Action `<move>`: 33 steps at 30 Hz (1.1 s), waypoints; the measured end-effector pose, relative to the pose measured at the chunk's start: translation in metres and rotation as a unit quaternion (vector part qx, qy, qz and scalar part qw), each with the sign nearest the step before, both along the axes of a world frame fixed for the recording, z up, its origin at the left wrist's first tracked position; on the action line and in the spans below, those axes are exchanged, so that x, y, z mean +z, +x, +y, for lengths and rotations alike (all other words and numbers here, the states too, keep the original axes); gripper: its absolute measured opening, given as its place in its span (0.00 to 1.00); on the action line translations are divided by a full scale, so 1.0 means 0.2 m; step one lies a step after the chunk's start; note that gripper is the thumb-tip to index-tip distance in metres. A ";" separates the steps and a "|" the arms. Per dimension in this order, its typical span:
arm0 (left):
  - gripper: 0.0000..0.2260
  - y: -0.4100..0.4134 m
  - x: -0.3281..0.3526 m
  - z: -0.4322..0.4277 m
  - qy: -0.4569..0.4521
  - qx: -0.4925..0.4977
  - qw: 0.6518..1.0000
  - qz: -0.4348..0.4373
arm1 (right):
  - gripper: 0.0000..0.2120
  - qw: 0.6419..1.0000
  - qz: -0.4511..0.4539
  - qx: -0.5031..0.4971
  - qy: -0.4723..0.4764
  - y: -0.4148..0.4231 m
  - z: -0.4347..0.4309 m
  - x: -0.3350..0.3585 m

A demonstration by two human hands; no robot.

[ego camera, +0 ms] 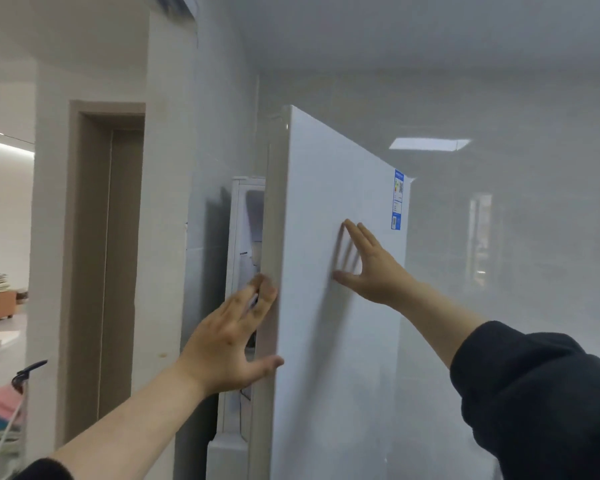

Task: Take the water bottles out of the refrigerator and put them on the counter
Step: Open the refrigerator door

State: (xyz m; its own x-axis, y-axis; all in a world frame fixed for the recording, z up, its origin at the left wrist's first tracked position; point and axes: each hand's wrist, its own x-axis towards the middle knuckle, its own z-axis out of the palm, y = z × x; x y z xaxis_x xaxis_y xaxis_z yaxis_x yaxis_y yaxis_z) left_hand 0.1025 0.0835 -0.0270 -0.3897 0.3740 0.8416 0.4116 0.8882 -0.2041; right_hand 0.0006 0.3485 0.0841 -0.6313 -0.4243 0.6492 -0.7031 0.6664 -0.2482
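Fingers [257, 299] of left hand [229, 341] seemingly hook refrigerator door [326, 306] edge — right hand [371, 268] flat.

White refrigerator door [326, 271], blue sticker [398, 199]

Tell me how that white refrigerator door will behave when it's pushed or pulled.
The refrigerator door looks like a rigid slab, so it should swing as one piece, not flex. Its glossy face, under the flat right hand, probably offers little grip. The left hand has fingers at the open edge, likely the surer hold.
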 end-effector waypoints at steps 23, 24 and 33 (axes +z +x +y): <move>0.41 0.17 0.24 1.09 -0.250 -0.034 0.968 0.006 | 0.43 0.976 -0.052 0.100 -0.185 0.76 0.90 0.32; 0.40 0.17 0.26 1.13 -0.259 -0.028 0.965 -0.001 | 0.43 0.975 -0.059 0.094 -0.191 0.77 0.94 0.32; 0.38 0.21 0.32 1.41 -0.289 -0.009 0.955 -0.060 | 0.40 0.971 -0.075 0.023 -0.226 0.79 1.14 0.33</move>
